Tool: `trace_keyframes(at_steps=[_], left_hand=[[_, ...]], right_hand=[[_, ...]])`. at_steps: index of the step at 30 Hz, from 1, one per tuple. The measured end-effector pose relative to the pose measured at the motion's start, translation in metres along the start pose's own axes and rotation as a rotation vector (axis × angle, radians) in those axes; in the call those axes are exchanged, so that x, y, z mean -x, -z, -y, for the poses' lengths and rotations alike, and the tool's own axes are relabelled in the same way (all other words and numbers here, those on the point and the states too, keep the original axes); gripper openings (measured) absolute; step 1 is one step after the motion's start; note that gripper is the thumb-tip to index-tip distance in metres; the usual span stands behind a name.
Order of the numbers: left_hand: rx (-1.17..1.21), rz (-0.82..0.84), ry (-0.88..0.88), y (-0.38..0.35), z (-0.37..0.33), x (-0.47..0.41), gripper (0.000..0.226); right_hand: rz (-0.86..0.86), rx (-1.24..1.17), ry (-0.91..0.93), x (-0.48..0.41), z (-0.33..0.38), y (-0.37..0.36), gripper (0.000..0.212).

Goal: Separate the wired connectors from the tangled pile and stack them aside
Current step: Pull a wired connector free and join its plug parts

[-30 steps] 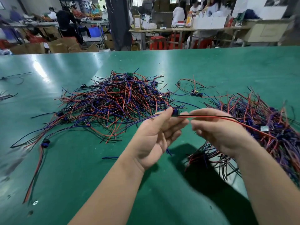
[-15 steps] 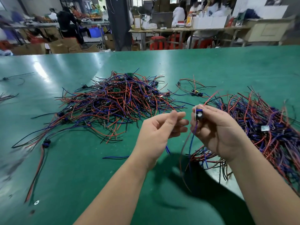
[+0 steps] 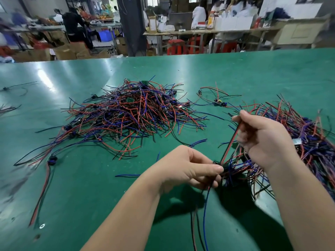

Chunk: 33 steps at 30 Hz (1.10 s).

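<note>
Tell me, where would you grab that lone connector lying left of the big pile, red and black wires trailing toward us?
Probably by the dark connector body, pinched from above: it is the compact lump lying on the table beside the pile. Its red and black wires are thin and would likely slip.

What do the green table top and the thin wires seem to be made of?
The table top: likely a smooth rubber or vinyl mat, semi-gloss, since it reflects light. The wires: probably plastic-insulated, matt red, blue and black; they bend in loose curves.
</note>
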<state>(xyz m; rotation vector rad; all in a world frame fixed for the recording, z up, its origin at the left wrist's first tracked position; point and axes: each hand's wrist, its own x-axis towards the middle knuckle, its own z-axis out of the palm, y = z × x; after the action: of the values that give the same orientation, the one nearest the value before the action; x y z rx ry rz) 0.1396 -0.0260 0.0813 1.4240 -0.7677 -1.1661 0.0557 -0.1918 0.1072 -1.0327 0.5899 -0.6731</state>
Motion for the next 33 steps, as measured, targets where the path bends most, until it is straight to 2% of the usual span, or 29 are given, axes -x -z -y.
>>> trace_keyframes(at_steps=[5,7,9,11,12,14,16,19,21,22,24,25,27,29,31,33], left_hand=[[-0.09,0.058,0.019,0.011,0.001,0.005,0.014],[-0.023,-0.05,-0.018,0.014,0.001,0.002,0.017],[0.097,-0.245,-0.09,0.016,0.001,-0.005,0.025],[0.218,-0.409,-0.152,0.019,0.001,-0.011,0.03],[0.254,-0.451,-0.169,0.021,0.002,-0.012,0.031],[0.26,-0.457,-0.187,0.023,0.004,-0.013,0.03],[0.172,-0.434,-0.222,0.019,0.005,-0.015,0.027],[0.049,-0.442,-0.265,0.013,0.004,-0.016,0.035],[-0.101,-0.543,-0.304,0.018,0.004,-0.015,0.041],[-0.286,-0.666,-0.34,0.025,0.005,-0.014,0.042],[-0.67,-1.011,-0.45,0.043,0.005,-0.009,0.026],[-0.746,-1.145,-0.478,0.052,0.004,-0.005,0.017],[-0.795,-1.325,-0.383,0.071,0.007,-0.002,0.026],[-0.839,-1.414,-0.116,0.09,0.014,0.002,0.035],[-0.872,-1.359,0.18,0.106,0.022,0.007,0.039],[-0.889,-1.258,0.368,0.118,0.031,0.009,0.04]], right_hand=[[-0.065,-0.226,-0.109,-0.004,-0.004,0.0,0.037],[-0.101,-0.274,-0.108,-0.005,-0.001,0.003,0.042],[-0.097,-0.233,-0.119,-0.005,-0.001,0.003,0.035],[0.044,-0.06,-0.11,0.0,-0.004,-0.003,0.024],[0.163,0.109,-0.064,0.004,-0.009,-0.006,0.033],[0.406,0.481,0.082,0.014,-0.021,-0.014,0.052],[0.505,0.726,0.252,0.023,-0.031,-0.022,0.046],[0.401,0.84,0.531,0.024,-0.032,-0.024,0.029],[0.288,0.812,0.585,0.019,-0.025,-0.019,0.026],[0.218,0.792,0.579,0.016,-0.02,-0.015,0.026],[0.042,0.813,0.557,0.009,-0.007,-0.002,0.022],[-0.053,0.892,0.552,0.005,-0.001,0.006,0.02],[-0.197,1.138,0.525,-0.001,0.01,0.022,0.022],[-0.267,1.306,0.42,-0.003,0.014,0.031,0.029],[-0.284,1.359,0.331,-0.004,0.015,0.031,0.038],[-0.269,1.337,0.339,-0.002,0.015,0.027,0.041]])
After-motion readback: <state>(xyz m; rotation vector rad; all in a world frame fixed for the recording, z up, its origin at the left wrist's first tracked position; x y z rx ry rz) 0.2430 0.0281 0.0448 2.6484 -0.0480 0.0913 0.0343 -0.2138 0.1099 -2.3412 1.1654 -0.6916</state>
